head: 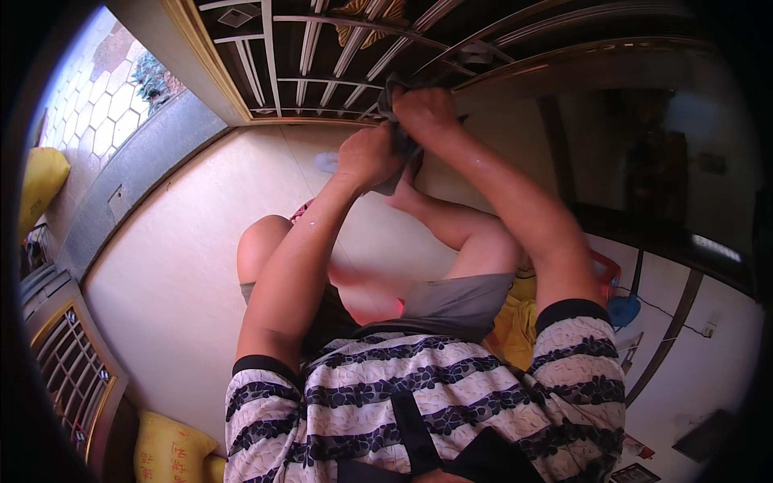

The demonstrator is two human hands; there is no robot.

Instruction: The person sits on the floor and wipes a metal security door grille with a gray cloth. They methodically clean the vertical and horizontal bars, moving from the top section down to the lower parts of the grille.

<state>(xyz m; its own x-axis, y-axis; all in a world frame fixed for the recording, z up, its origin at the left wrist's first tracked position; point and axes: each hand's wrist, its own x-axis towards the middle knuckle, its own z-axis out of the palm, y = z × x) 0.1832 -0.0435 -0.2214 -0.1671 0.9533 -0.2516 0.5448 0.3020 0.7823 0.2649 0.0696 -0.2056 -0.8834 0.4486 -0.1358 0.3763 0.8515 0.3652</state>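
Note:
A dark grey cloth [403, 142] is bunched between my two hands, in front of a door leaf with metal bars [329, 60]. My left hand [367, 156] grips the lower part of the cloth in a fist. Above it and to the right, my right hand [426, 110] is closed around the upper part, close to the bottom edge of the barred door. The cloth is partly hidden by my fingers and slightly blurred. Whether it touches the door I cannot tell. Below my hands are my bent knees and a bare foot [401, 192] on the pale floor [181, 223].
A grey stone threshold [136, 181] curves along the left, with hexagonal paving [99, 93] outside. Another barred door leaf [69, 368] stands at lower left, near a yellow sack [172, 447]. A second yellow sack [45, 181] lies outside. Yellow material [513, 329] and a blue object [624, 310] are at right.

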